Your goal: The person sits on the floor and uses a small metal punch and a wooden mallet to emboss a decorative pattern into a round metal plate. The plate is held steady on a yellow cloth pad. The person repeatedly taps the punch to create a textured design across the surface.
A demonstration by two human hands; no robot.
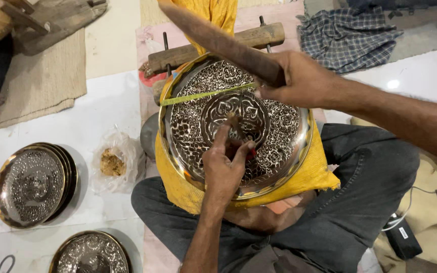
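The plate (236,126) rests tilted on a yellow cloth (309,177) across the seated person's lap, its upper edge near a wooden block (213,48) fitted with two bolts. Nearly its whole face already carries a raised pattern: a flower medallion at the centre and a dense scrollwork ring around it, bright silver against dark recesses. Only the smooth, brassy rim is plain, so the chasing looks close to finished, with touch-up near the centre seemingly what is left.

The left hand (223,169) pinches a thin punch (236,124) upright between thumb and fingers, its tip on the medallion. The right hand (299,78) is closed around a long dark wooden striker (213,40), raised above the plate (whether it is a mallet or a plain stick is hard to tell at this angle). A yellow tape (206,94) lies across the plate's upper part.

On the white floor to the left sit a stack of plates (31,184) with similar work, another plate (91,253) below it, and a crumpled clear bag (115,162) of brown crumbly stuff.
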